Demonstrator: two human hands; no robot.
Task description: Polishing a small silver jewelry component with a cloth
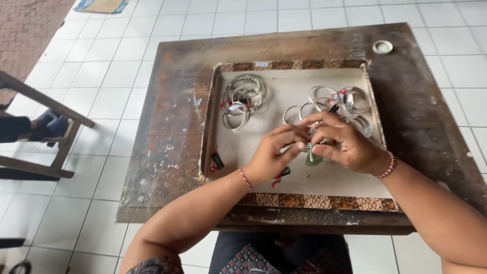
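Your left hand [276, 152] and right hand [340, 144] pinch a small green piece [313, 159] over the tray [304, 202]; keep fingers clenched, clear of the bangles [243, 99].

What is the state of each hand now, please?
Left hand: closed, fingers pinching a small item; what it is cannot be told.
Right hand: closed on a small green piece.

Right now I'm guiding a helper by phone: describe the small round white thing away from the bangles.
Start at the worn wooden table. Outside the shallow patterned-rim tray, near the table's far right corner, lies a small white ring-shaped cap. Unlike the silver bangles, it sits alone on bare wood.
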